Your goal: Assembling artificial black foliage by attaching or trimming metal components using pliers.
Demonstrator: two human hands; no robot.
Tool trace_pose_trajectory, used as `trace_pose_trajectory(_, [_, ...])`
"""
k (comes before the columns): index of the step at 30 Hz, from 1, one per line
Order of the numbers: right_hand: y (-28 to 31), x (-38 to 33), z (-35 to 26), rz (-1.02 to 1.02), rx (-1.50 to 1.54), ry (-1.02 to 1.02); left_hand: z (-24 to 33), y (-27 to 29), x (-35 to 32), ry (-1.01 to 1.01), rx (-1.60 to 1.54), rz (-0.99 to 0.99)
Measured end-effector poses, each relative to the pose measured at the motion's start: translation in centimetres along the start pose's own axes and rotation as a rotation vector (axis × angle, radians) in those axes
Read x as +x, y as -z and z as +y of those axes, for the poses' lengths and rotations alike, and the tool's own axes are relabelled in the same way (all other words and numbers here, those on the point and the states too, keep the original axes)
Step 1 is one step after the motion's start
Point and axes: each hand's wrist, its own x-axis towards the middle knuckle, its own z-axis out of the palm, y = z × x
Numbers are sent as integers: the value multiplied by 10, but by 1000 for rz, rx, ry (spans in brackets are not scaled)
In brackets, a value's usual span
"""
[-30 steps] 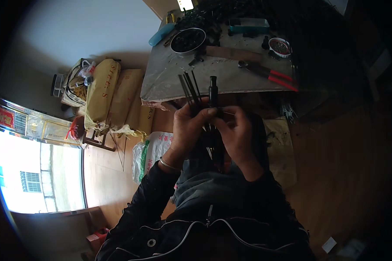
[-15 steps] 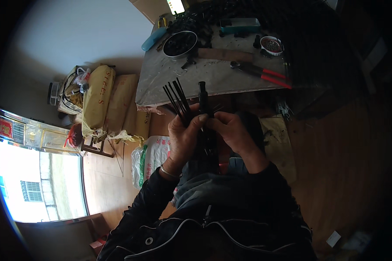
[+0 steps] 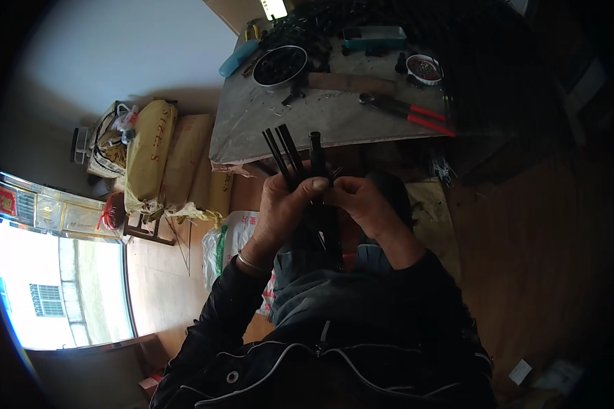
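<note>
My left hand [image 3: 278, 208] is closed around several thin black rods [image 3: 284, 150], whose upper ends fan out above my fingers. A black tube-like piece [image 3: 316, 151] with a flared top stands upright beside the rods, gripped in the same hand with the thumb across it. At the right side of this piece, my right hand [image 3: 367, 208] is closed in a pinch, thumb against index finger. Thin wire-like ends [image 3: 337, 171] show just above the right fingers, but what they pinch is hidden. Dark lower parts hang below both hands, over my lap.
Ahead, the table [image 3: 245, 126] bears a bowl of black parts [image 3: 280, 67], a wooden strip [image 3: 351, 83], red-handled pliers [image 3: 416, 117], a teal tray [image 3: 375, 39] and a small white bowl [image 3: 424, 69]. Full yellow sacks [image 3: 147, 153] lie to the left by a wall.
The rods in my left hand have swung a little to the right and stand closer together. Both hands stay at the black piece; the view has shifted slightly.
</note>
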Motion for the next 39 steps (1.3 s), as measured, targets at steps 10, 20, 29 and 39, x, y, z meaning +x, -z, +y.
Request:
trace_pose_trajectory(10, [-3, -4, -10, 18, -145, -14, -15, 15, 7, -3, -247, -94])
trace_pose_trajectory(20, [-10, -15, -18, 32, -113, -37, -5, 18, 4, 21, -261, -205])
trace_pose_trajectory(29, [-1, -7, 2, -86, 105, -65, -3, 23, 9, 46, -273, -368])
trace_pose_trajectory(39, [-19, -10, -6, -38, 257, 38, -13, 14, -3, 54, -304, -326])
